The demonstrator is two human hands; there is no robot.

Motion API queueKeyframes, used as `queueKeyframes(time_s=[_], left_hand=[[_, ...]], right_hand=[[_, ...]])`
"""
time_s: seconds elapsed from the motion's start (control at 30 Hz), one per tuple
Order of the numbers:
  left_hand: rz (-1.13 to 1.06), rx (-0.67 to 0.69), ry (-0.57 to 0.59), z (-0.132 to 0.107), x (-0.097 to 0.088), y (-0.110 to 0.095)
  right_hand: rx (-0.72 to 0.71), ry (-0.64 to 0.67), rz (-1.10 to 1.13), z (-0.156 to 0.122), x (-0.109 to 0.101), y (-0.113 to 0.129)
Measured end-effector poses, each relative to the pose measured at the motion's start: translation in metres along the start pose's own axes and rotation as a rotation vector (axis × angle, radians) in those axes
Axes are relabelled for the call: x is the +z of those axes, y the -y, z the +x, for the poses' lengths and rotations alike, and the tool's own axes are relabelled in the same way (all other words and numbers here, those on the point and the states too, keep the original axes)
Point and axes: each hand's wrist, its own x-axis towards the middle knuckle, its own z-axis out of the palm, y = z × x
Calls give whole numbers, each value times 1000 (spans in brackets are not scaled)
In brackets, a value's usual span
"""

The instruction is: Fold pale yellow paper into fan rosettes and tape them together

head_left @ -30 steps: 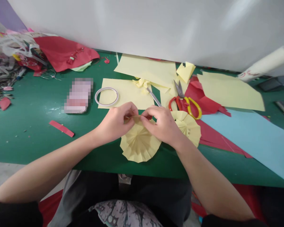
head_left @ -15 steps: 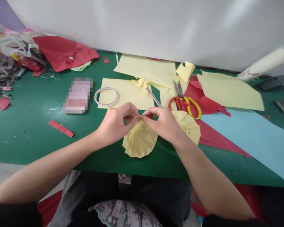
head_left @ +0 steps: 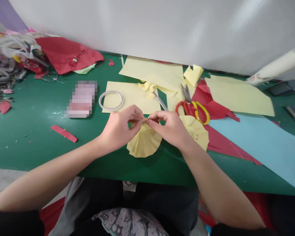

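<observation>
A yellow pleated paper fan (head_left: 145,143) hangs below my fingers, its scalloped edge toward me. My left hand (head_left: 124,126) pinches its upper edge between thumb and fingers. Close beside it, my right hand (head_left: 167,127) pinches the same edge, the fingertips of both hands almost meeting. The exact fold between the fingertips is hidden. A second yellow pleated paper round (head_left: 198,132) lies on the table, partly behind my right hand. Scissors (head_left: 193,104) with red and yellow handles rest just beyond it. A metal blade-like tool (head_left: 160,101) lies beyond my right hand.
A roll of tape (head_left: 111,100) sits on yellow paper (head_left: 135,105). To the left are a blurred-out phone-shaped object (head_left: 81,99) and a red strip (head_left: 64,133). Red scraps (head_left: 206,101) and blue paper (head_left: 263,141) lie right. Tangled ribbon and wire (head_left: 14,62) fill the far left.
The fan's lower edge has tipped up and slightly left, so it looks shorter. Both hands keep their pinch in nearly the same place.
</observation>
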Motion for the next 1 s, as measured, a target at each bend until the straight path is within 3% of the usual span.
queueKeyframes(time_s=[0.6,0.87,1.0], left_hand=[[25,83,-19,-1,1,1],[244,293,-87,-3,5,5],[278,332,-89,-4,6,5]], right_hand=[[41,12,11,0,-1,1],[73,36,21,0,-1,4],[84,17,35,0,1,3]])
